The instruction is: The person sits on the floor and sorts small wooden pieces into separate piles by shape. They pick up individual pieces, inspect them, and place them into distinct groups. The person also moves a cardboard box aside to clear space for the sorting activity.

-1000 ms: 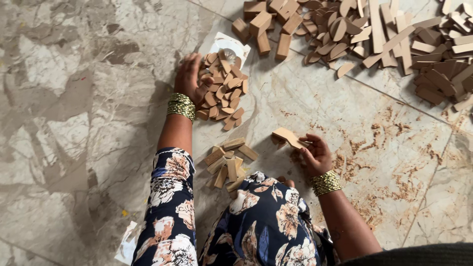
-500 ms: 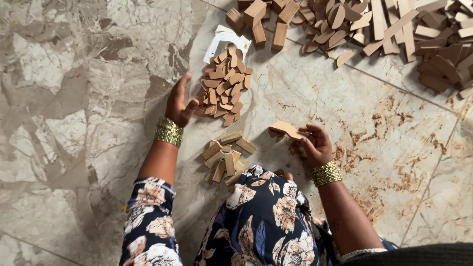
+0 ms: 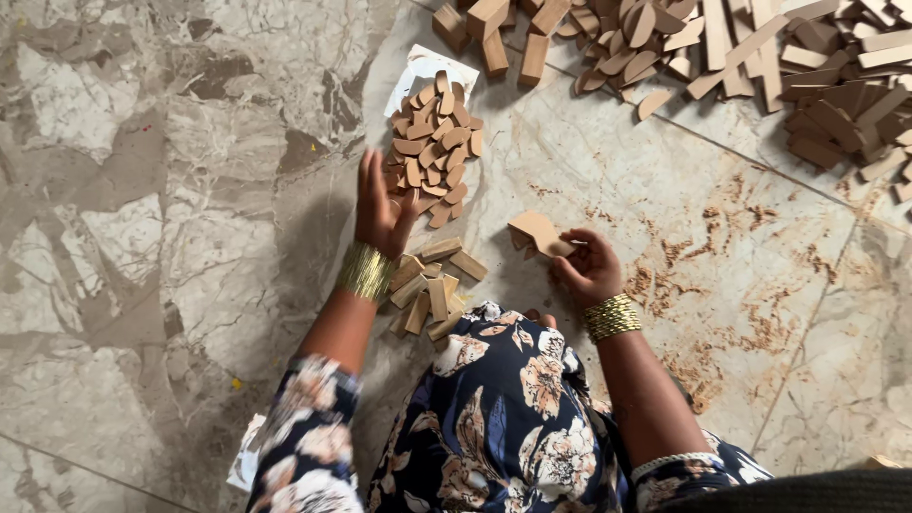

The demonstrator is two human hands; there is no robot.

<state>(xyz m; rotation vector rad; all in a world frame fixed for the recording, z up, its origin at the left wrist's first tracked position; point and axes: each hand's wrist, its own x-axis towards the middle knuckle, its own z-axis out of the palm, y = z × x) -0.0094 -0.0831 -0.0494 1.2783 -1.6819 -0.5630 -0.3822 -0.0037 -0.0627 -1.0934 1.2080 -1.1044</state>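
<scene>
I sit on a marble floor (image 3: 161, 237) in a dark floral dress. My left hand (image 3: 380, 204) is open, fingers spread, hovering just left of a pile of small rounded tan wooden pieces (image 3: 432, 147) that lies partly on a white sheet (image 3: 418, 71). My right hand (image 3: 589, 266) grips a flat tan wooden piece with a curved edge (image 3: 537, 233), held just above the floor. Between my hands, close to my knee, lies a small heap of short wooden sticks (image 3: 432, 285). Gold bangles circle both wrists.
A large spread of wooden blocks, strips and curved offcuts (image 3: 741, 47) covers the floor at the top right. Several thicker blocks (image 3: 494, 33) stand at top centre. Another white scrap (image 3: 247, 456) lies by my left elbow. Brown stains mark the tile at right.
My left hand has drawn back from the pile of rounded pieces toward me and now hovers open beside it. My right hand still holds the flat piece, barely shifted.
</scene>
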